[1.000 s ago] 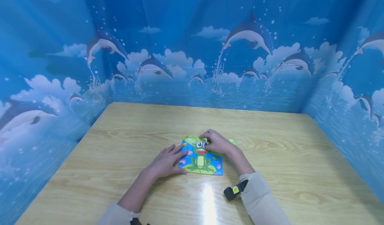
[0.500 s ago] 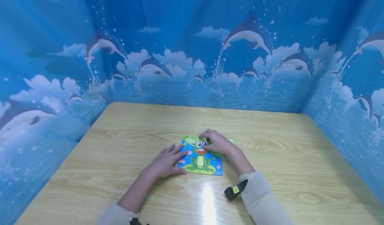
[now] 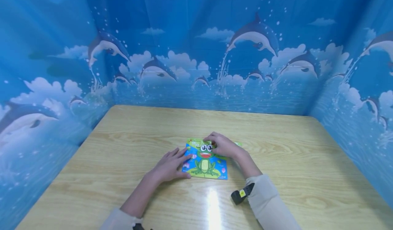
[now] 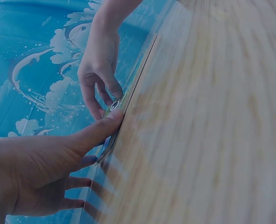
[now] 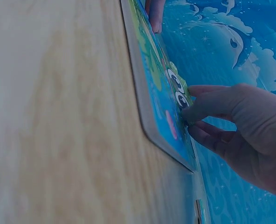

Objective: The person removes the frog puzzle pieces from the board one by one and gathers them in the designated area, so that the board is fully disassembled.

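Observation:
A flat frog jigsaw puzzle (image 3: 204, 168) in blue and green lies on the table. My left hand (image 3: 168, 166) rests at its left edge, fingers spread and fairly straight, fingertips over the board. My right hand (image 3: 224, 147) is bent over the upper right part of the puzzle. In the right wrist view its thumb and fingers pinch a puzzle piece (image 5: 178, 89) with the frog's eyes, which stands slightly proud of the board. The right hand covers the board's upper right corner. The left wrist view shows my left thumb (image 4: 110, 120) on the near edge.
Another small green piece (image 3: 238, 143) lies on the wooden table (image 3: 291, 162) just beyond my right wrist. A blue dolphin-print curtain (image 3: 184, 52) encloses the back and both sides. A black strap device (image 3: 242, 193) sits at my right cuff.
My right thumb and forearm have shifted very slightly to the right, showing a bit more of the frog's eye. My left hand and the board have stayed in place.

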`<state>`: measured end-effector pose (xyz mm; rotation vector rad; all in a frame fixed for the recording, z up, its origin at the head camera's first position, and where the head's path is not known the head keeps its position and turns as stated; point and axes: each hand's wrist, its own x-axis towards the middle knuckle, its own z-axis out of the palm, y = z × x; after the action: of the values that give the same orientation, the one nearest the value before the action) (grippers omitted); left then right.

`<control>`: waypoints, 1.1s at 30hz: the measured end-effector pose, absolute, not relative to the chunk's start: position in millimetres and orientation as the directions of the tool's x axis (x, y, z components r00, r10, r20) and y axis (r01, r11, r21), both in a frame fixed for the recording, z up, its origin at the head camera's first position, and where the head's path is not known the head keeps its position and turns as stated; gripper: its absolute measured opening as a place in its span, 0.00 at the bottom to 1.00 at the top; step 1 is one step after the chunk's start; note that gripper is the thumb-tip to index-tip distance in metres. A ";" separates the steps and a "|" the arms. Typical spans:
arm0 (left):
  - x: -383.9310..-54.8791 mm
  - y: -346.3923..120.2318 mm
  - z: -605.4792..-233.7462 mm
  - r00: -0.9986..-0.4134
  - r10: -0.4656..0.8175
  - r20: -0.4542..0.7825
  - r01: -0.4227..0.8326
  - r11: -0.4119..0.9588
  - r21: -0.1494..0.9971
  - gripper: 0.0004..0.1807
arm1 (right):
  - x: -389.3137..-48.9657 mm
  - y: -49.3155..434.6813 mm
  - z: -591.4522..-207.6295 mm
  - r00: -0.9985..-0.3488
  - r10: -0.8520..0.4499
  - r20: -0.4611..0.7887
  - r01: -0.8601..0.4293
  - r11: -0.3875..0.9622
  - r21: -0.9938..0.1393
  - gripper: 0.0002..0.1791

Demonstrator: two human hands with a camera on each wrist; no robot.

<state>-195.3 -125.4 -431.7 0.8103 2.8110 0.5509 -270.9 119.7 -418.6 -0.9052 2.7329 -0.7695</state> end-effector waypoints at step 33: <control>-193.7 -125.5 -430.1 -0.839 0.542 -0.052 0.478 0.779 0.406 0.42 | -272.0 121.0 -420.1 -0.819 -0.570 0.064 -0.513 0.679 -0.525 0.22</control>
<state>-193.7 -125.5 -430.1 0.8107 2.8041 0.5731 -272.0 121.0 -420.1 -0.8999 2.7821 -0.8211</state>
